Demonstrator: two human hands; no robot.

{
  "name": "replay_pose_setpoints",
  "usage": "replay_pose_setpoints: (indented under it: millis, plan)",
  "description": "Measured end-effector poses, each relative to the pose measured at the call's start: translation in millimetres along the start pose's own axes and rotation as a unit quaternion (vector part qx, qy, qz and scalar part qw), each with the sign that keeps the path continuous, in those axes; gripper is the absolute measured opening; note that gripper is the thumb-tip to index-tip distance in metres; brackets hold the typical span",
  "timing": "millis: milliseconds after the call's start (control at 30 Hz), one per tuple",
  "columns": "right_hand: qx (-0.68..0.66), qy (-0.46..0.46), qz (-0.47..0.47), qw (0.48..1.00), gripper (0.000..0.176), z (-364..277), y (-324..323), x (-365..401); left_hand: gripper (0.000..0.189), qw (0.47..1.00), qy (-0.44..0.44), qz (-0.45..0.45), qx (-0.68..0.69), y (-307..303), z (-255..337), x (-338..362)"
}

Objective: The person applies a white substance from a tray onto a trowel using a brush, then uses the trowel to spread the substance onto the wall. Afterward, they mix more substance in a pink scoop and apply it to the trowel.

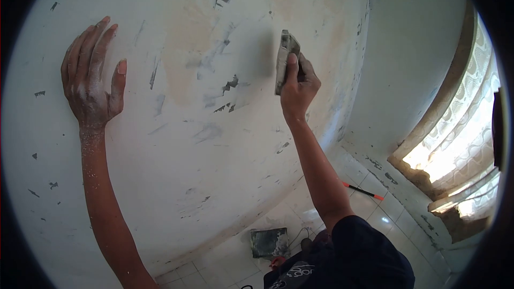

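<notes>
My left hand (91, 77), coated in white dust, is spread against the patchy white wall (176, 144) at the left, with nothing in it. To the right, my right hand (301, 83) grips a grey sanding block (282, 67), thumb on the near side and fingers curled behind. The block is seen nearly edge-on, its long side upright, and casts a soft shadow on the wall to its left. Between my hands the wall shows dark chipped spots (230, 84), grey smears and beige patches.
A curtained window (460, 150) with a rough sill is on the right wall. Below lies a tiled floor (396, 203) with a black rod with orange ends (364, 191). A dark, dusty square tray (269, 242) sits near the wall's foot.
</notes>
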State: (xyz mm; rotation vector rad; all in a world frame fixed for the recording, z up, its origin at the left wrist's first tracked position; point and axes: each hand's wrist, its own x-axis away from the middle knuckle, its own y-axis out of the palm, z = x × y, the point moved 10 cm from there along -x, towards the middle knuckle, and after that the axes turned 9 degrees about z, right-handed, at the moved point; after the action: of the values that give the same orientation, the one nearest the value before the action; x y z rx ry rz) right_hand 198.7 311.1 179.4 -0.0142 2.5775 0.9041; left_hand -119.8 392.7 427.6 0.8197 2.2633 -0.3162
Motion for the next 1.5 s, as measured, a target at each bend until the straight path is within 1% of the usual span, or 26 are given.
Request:
replay_pose_setpoints:
  millis: [33,67,133,200,267,300,367,433,500,600,633,700,800,867,933,1000,1033,1067,1133,1167,1200,1267,1300,1333,1433,1500]
  plan:
    - [0.009,-0.050,0.044,0.998,0.026,-1.6,4.1,3.8,0.043,1.000,0.013,-0.004,-0.005,0.6,1.1,0.4]
    - [0.010,-0.047,0.043,0.998,0.026,4.5,11.0,15.0,0.042,1.000,0.026,-0.008,-0.010,1.8,2.4,1.0]
    - [0.128,-0.263,0.068,0.954,0.027,-28.8,23.1,55.9,0.042,0.999,0.029,-0.010,-0.010,2.0,2.7,1.1]
    - [0.098,-0.280,0.032,0.954,0.027,-26.2,28.7,90.0,0.042,0.999,0.033,-0.011,-0.008,4.5,1.1,-1.1]
    - [0.060,-0.297,0.004,0.953,0.020,-28.6,23.8,108.4,0.045,0.999,0.040,0.003,0.023,1.3,1.9,-1.1]
    - [0.058,-0.296,0.003,0.953,0.020,-33.3,19.4,106.4,0.045,0.999,0.039,0.002,0.021,0.7,2.5,-1.3]
    - [0.005,-0.121,-0.053,0.991,0.019,-17.1,10.1,78.2,0.044,0.999,0.024,0.017,0.024,-1.8,1.8,-1.4]
    - [-0.004,0.060,-0.083,0.995,0.029,14.1,-0.6,48.0,0.044,0.999,0.020,0.019,0.019,-2.5,3.0,-2.8]
    - [-0.031,0.053,-0.046,0.997,0.039,14.9,-9.5,12.4,0.043,1.000,0.014,0.018,0.014,-2.8,1.7,-2.5]
    - [-0.040,0.020,-0.029,0.999,0.028,10.5,-2.9,-21.2,0.044,0.999,0.024,0.023,0.020,-2.2,1.9,-2.9]
    - [-0.038,0.023,-0.029,0.999,0.028,14.3,-1.1,-17.1,0.044,0.999,0.028,0.024,0.020,-1.9,2.6,-2.2]
    - [0.025,-0.171,-0.013,0.985,0.022,-16.2,11.0,-1.5,0.044,0.999,0.031,0.025,0.018,-1.7,1.9,-2.3]
    - [0.053,-0.156,-0.057,0.985,0.020,-12.0,15.7,38.4,0.042,0.999,0.041,0.012,0.003,-0.1,4.7,-1.6]
    - [0.048,-0.192,-0.111,0.974,0.022,-26.0,15.9,72.9,0.042,0.999,0.036,0.016,0.008,-1.6,5.5,-3.4]
    - [0.017,-0.154,-0.140,0.978,0.021,-19.5,6.8,85.3,0.043,0.999,0.030,0.025,0.020,-4.5,5.0,-3.3]
    - [-0.055,0.041,-0.146,0.987,0.021,11.9,-5.5,80.3,0.044,0.998,0.029,0.041,0.031,-7.5,4.8,-6.7]
    - [-0.084,0.070,-0.094,0.990,0.023,24.6,-16.7,70.6,0.044,0.998,0.029,0.040,0.029,-8.4,5.2,-6.4]
    - [-0.085,0.069,-0.094,0.990,0.023,30.1,-20.0,62.9,0.044,0.998,0.029,0.038,0.030,-8.3,6.1,-5.6]
    - [-0.051,0.065,0.011,0.997,0.027,35.6,-36.9,43.3,0.044,0.999,0.030,0.032,0.023,-8.0,7.0,-5.8]
    - [-0.035,0.020,0.054,0.998,0.023,34.9,-37.1,40.2,0.044,0.999,0.032,0.027,0.017,-7.3,6.5,-5.9]
    - [-0.033,0.021,0.055,0.998,0.023,40.0,-31.7,46.2,0.044,0.999,0.032,0.026,0.019,-6.9,5.8,-5.4]
    - [0.119,-0.221,0.057,0.966,0.020,5.6,-11.3,69.8,0.044,0.998,0.047,0.031,0.022,-5.8,6.3,-5.5]
    - [0.125,-0.228,0.038,0.965,0.025,8.8,-3.6,86.7,0.044,0.998,0.046,0.030,0.023,-3.9,5.2,-5.7]
    - [0.110,-0.273,0.034,0.955,0.025,-0.3,3.1,100.2,0.045,0.998,0.044,0.036,0.036,-4.8,4.9,-6.2]
    - [0.076,-0.233,-0.014,0.969,0.023,-12.9,-1.6,115.4,0.045,0.998,0.038,0.037,0.045,-7.9,7.2,-6.6]
    - [0.003,-0.082,-0.074,0.994,0.023,4.8,-6.7,95.8,0.044,0.998,0.035,0.041,0.033,-11.8,5.9,-8.1]
